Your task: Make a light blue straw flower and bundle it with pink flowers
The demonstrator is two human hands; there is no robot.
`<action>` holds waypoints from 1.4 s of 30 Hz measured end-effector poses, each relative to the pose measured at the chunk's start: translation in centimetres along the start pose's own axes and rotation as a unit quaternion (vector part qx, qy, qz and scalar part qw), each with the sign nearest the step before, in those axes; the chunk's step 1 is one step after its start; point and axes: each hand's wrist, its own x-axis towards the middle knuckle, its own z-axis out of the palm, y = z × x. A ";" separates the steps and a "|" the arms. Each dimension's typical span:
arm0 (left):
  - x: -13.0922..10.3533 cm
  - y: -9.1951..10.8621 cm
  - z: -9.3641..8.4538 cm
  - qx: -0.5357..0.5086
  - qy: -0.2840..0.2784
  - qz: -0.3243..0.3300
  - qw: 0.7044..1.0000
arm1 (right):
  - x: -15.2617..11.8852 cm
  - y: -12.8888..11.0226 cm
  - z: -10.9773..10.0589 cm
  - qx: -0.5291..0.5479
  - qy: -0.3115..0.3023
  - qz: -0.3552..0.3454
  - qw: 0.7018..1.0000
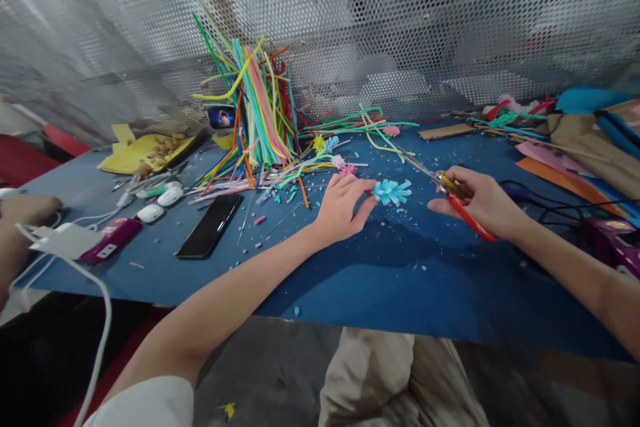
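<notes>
Near the middle of the blue table, my left hand [345,209] is closed, with thumb and forefinger pinching a light-blue fuzzy pipe-cleaner piece [393,192]. Short strands fan out from it to the right, like a leafy sprig. Further right, my right hand [483,203] grips scissors with red handles [470,217]. Their long narrow metal blades point up and left, beyond the sprig and apart from it. Small cut bits of fuzz lie scattered around both hands. Pink, yellow and blue pipe-cleaner flowers [339,161] lie just behind my left hand.
A tall bundle of coloured pipe cleaners [260,107] stands at the back before a perforated metal screen [400,27]. A black phone [210,227], white cables and a purple power strip [111,240] lie left. Another person's hand [30,209] is far left. Coloured sheets [565,177] lie right.
</notes>
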 end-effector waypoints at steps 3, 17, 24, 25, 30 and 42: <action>0.0 0.0 0.0 -0.007 0.003 -0.018 1.000 | -0.2 0.1 0.0 0.042 -0.054 0.028 0.997; 0.3 0.4 -0.5 0.004 0.028 -0.013 0.999 | -0.5 -1.3 -0.2 0.078 -0.106 0.013 0.991; 0.2 0.2 -0.4 0.010 0.024 -0.022 0.999 | -0.7 -1.3 -0.3 0.103 -0.145 0.014 0.984; 0.1 0.2 -0.4 0.009 0.027 -0.021 0.999 | -0.7 -1.3 -0.3 0.105 -0.146 0.012 0.984; 0.1 0.3 -0.4 0.010 0.019 -0.031 0.999 | -0.7 -1.3 -0.2 0.075 -0.144 -0.004 0.987; -0.1 0.0 -0.1 0.015 0.025 -0.007 1.000 | -0.6 -1.4 0.0 0.047 -0.124 -0.027 0.991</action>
